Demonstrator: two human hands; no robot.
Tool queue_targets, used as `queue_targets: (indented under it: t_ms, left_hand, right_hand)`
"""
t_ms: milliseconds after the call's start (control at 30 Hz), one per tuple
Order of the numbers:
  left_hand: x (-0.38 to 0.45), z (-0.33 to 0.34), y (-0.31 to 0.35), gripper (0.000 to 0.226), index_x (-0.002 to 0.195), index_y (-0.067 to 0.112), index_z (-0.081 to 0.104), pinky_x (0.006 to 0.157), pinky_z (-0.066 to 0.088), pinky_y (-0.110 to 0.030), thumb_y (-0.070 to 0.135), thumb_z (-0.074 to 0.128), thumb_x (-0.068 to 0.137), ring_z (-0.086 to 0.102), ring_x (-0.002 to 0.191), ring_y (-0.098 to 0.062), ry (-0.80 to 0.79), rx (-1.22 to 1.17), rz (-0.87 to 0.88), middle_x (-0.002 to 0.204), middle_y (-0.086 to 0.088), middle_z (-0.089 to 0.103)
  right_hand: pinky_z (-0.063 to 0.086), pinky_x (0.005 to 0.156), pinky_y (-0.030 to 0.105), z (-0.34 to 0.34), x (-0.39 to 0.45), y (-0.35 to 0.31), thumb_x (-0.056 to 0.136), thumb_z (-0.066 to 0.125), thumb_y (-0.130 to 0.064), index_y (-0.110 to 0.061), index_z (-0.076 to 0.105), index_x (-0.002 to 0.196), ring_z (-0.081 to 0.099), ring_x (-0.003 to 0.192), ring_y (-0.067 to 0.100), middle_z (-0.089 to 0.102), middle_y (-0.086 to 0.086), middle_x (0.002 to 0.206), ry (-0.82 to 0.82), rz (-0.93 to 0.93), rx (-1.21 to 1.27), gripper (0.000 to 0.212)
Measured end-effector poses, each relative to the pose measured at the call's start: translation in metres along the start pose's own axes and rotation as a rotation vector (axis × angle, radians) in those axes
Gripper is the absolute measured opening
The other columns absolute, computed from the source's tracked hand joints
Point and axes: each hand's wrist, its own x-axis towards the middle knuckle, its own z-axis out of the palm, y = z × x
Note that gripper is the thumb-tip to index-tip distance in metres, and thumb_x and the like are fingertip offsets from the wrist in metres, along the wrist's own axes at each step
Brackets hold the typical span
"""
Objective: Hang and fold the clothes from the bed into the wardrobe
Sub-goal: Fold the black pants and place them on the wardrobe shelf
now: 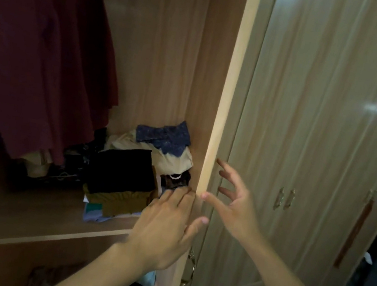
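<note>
So closest to the camera were both hands, and neither one was holding any clothing. The left hand (163,226) was flat-ish against the inner side of the wardrobe's open door edge (217,127), fingers straight and lying together, thumb poking out round the front of the edge. The right hand (235,200) hovered just on the other side of that edge with its fingers spread and a bit bent, gripping nothing; I couldn't tell if the fingertips were actually touching the wood.

Just past the hands, on the wardrobe shelf (44,226), sat a folded stack (120,188): black piece on top, mustard one under it, something pale at the bottom. Behind that was a looser heap with a cream garment and a blue patterned cloth (166,136) on top, so that part looked more tossed in than folded.

Further back and up, a maroon garment (44,56) was hanging on the left, with something knitted at the very edge of the shot.

My read: a decent chunk looked done, since there were clothes hung and clothes stacked. The bed wasn't in view though, so no idea how much was left there. The closed doors (320,140) to the right were shut.
</note>
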Motion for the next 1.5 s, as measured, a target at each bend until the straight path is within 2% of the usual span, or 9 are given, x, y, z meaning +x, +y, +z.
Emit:
queue_targets:
  t_ms: [100,200,367,533,933,1100,1200,1367,1500]
  left_hand:
    - [0.000,-0.004,-0.040,0.068,0.146,0.028,0.031,0.101,0.044,-0.034,0.068,0.009,0.096,0.040,0.128,-0.015,-0.008,-0.037,-0.020,0.147,0.006,0.038]
    - [0.000,-0.008,-0.081,0.069,0.149,0.026,0.031,0.104,0.040,-0.034,0.066,0.013,0.096,0.038,0.130,-0.016,-0.025,-0.072,-0.040,0.150,0.006,0.037]
    - [0.009,-0.008,-0.132,0.066,0.155,0.026,0.022,0.108,0.037,-0.034,0.061,0.018,0.100,0.036,0.133,-0.016,-0.029,-0.106,-0.049,0.155,0.006,0.032]
    - [0.014,-0.001,-0.158,0.067,0.158,0.026,0.017,0.110,0.036,-0.035,0.061,0.020,0.101,0.035,0.135,-0.016,-0.021,-0.121,-0.066,0.156,0.007,0.030]
    - [0.040,0.008,-0.194,0.070,0.157,0.022,0.020,0.104,0.042,-0.037,0.061,0.015,0.099,0.038,0.131,-0.014,0.002,-0.052,-0.135,0.153,0.005,0.036]
    - [0.052,0.012,-0.210,0.067,0.158,0.022,0.012,0.107,0.040,-0.035,0.058,0.017,0.102,0.035,0.133,-0.014,0.007,0.014,-0.170,0.157,0.005,0.030]
    - [0.057,0.017,-0.217,0.068,0.159,0.024,0.008,0.108,0.040,-0.034,0.060,0.018,0.101,0.031,0.136,-0.012,0.009,0.046,-0.188,0.159,0.007,0.025]
    - [0.067,0.021,-0.229,0.070,0.157,0.028,0.010,0.113,0.036,-0.037,0.064,0.015,0.098,0.027,0.141,-0.013,0.019,0.076,-0.229,0.160,0.007,0.022]
    - [0.078,0.025,-0.240,0.070,0.157,0.025,0.012,0.112,0.036,-0.038,0.063,0.021,0.099,0.027,0.138,-0.018,0.038,0.132,-0.281,0.159,0.002,0.024]
  right_hand:
    - [0.040,0.110,0.037,0.038,0.017,-0.008,0.077,0.075,-0.057,-0.055,0.023,0.148,0.027,0.143,-0.004,0.023,-0.031,0.156,-0.031,-0.068,-0.047,0.088]
    - [0.037,0.115,0.048,0.073,0.030,-0.014,0.086,0.070,-0.047,-0.052,0.015,0.152,0.019,0.148,0.003,0.013,-0.023,0.161,-0.045,-0.096,-0.124,0.086]
    - [0.024,0.121,0.051,0.108,0.055,-0.012,0.093,0.066,-0.037,-0.031,0.011,0.158,0.006,0.153,0.012,-0.002,-0.007,0.166,-0.023,-0.220,-0.388,0.085]
    - [0.018,0.121,0.056,0.129,0.077,0.004,0.093,0.064,-0.036,-0.020,0.011,0.158,-0.003,0.153,0.020,-0.008,-0.002,0.166,-0.022,-0.259,-0.409,0.086]
    - [0.018,0.121,0.049,0.173,0.119,0.047,0.092,0.052,-0.059,-0.024,0.014,0.158,0.001,0.154,0.025,0.002,0.002,0.167,0.117,-0.405,-0.493,0.084]
    - [0.031,0.114,0.060,0.185,0.133,0.057,0.089,0.055,-0.060,-0.026,0.011,0.158,0.004,0.153,0.028,0.002,0.003,0.167,0.127,-0.385,-0.635,0.089]
    - [0.029,0.112,0.064,0.191,0.140,0.062,0.091,0.051,-0.065,-0.027,0.009,0.158,0.005,0.153,0.029,0.002,0.003,0.167,0.127,-0.365,-0.688,0.088]
    - [0.023,0.116,0.062,0.200,0.147,0.065,0.087,0.057,-0.057,-0.027,0.008,0.158,0.003,0.153,0.031,0.000,0.003,0.167,0.099,-0.360,-0.702,0.092]
    - [0.029,0.114,0.062,0.204,0.156,0.064,0.084,0.069,-0.047,-0.028,0.008,0.158,0.006,0.152,0.033,0.001,0.006,0.167,0.067,-0.348,-0.763,0.098]
